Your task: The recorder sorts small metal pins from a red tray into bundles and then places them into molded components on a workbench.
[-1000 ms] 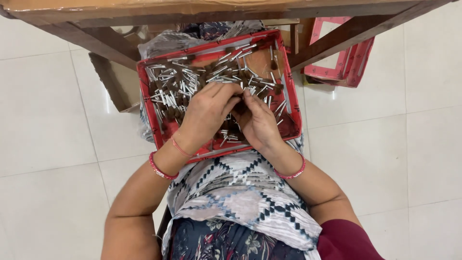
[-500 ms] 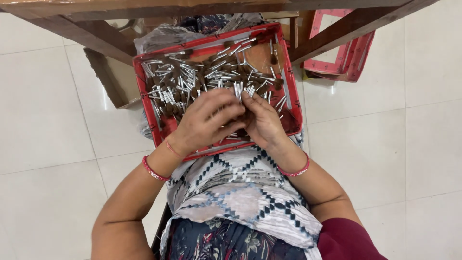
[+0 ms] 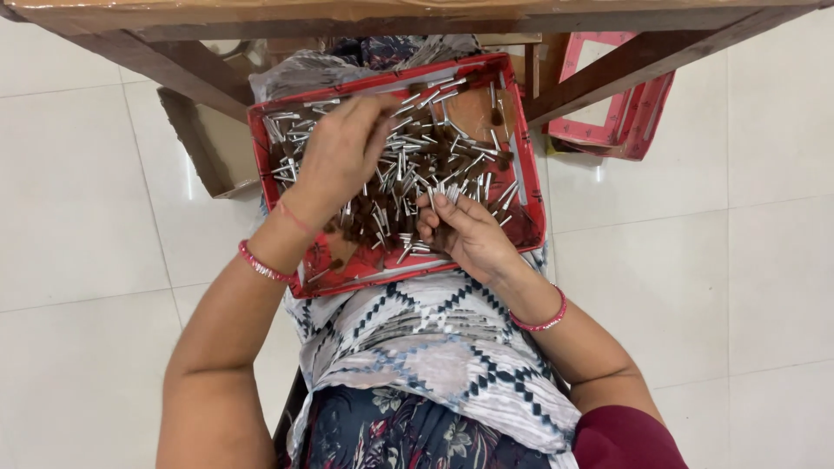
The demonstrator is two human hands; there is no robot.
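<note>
A red tray [image 3: 528,208] rests on my lap, filled with several small brown sticks with silver metal ends [image 3: 434,148]. My left hand [image 3: 339,161] reaches into the far left part of the pile with its fingers bent down among the sticks; what they grip is hidden. At the tray's near middle, my right hand [image 3: 469,239] holds a small upright bundle of sticks [image 3: 445,193] between thumb and fingers. Both wrists wear red bangles.
A wooden table's edge [image 3: 417,13] and slanted legs [image 3: 625,65] cross the top above the tray. A brown cardboard box [image 3: 204,152] stands on the white tiled floor at the left. Stacked pink-red trays [image 3: 612,104] lean at the right.
My left hand has left the right hand's side and moved up and left into the pile. The right hand stays low in the tray with its bundle.
</note>
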